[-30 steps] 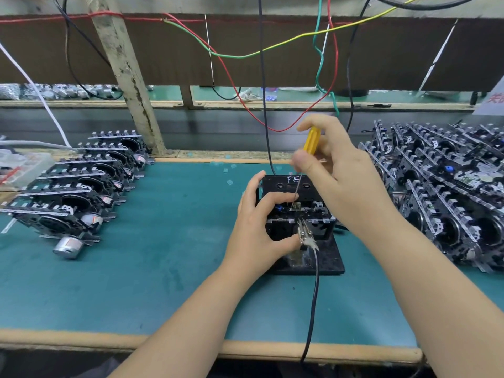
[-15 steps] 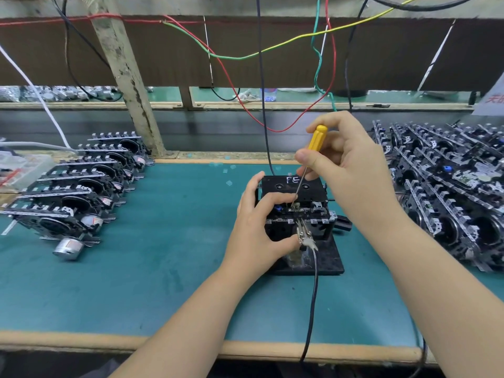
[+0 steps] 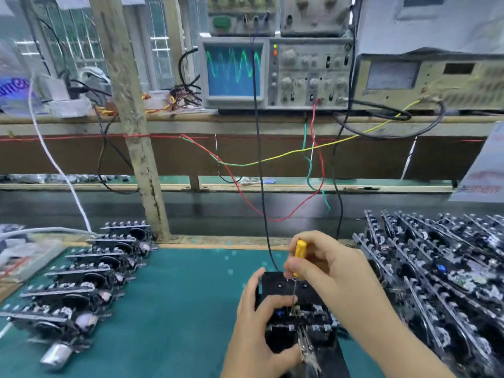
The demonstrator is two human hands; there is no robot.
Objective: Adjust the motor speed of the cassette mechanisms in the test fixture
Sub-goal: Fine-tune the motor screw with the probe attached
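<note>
The fingers of the right hand are curled round a small yellow-handled screwdriver, pinching it near the lower end of the handle, a hold that appears chosen for fine twisting rather than force. Its thin shaft runs down to the top of the cassette mechanism seated in the black test fixture; the exact point the tip meets is too small to make out. The left hand grips the fixture's left side, fingers wrapped over the mechanism and thumb at its near edge, evidently to steady the unit against the turning tool. A metal clip with a black lead is attached at the near side of the fixture. The fixture stands on the green table. To the left of the fixture lies a row of mechanisms, motors showing; to its right a denser stack of similar units, so placed presumably to keep the two lots apart, though which is which cannot be told. Above and behind the fixture, on a shelf, an oscilloscope shows a green waveform. Coloured wires hang from the shelf toward the fixture. Judgement: adjustment is in hand, read against that trace.
</note>
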